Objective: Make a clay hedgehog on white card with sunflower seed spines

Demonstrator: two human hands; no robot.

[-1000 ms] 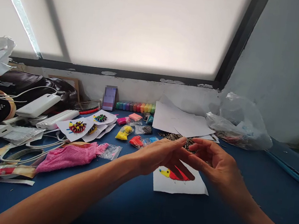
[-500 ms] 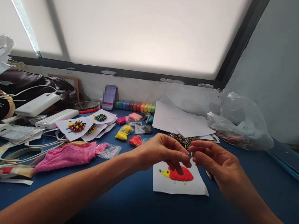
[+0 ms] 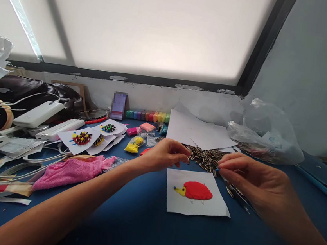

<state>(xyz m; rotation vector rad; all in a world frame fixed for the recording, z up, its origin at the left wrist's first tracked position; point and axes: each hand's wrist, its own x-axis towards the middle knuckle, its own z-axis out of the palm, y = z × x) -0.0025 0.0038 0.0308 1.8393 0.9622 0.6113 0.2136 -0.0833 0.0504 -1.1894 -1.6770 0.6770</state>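
Observation:
A small bit of blue clay [image 3: 217,170] is pinched between the thumb and fingertips of my right hand [image 3: 251,177], over the right side of the table. My left hand [image 3: 170,154] hovers above the upper left corner of a white paper sheet [image 3: 198,208], its fingers loosely bent and apart, with nothing seen in them. On that sheet lies a hedgehog shape: a red clay body [image 3: 198,191], a yellow head [image 3: 181,191] with a dark eye and blue nose, and drawn legs. Behind the sheet, between my hands, is a heap of striped sunflower seeds [image 3: 205,158].
Left of my hands lie bagged yellow clay [image 3: 133,145], a pink cloth [image 3: 72,173] and finished hedgehog pictures [image 3: 81,138]. White papers [image 3: 199,130] and a clear plastic bag [image 3: 268,134] stand at the back. Tweezers [image 3: 240,198] lie under my right hand.
My hands have moved apart: the left went left and slightly up, the right went right with the blue clay. The hedgehog sheet and seed heap are now less covered.

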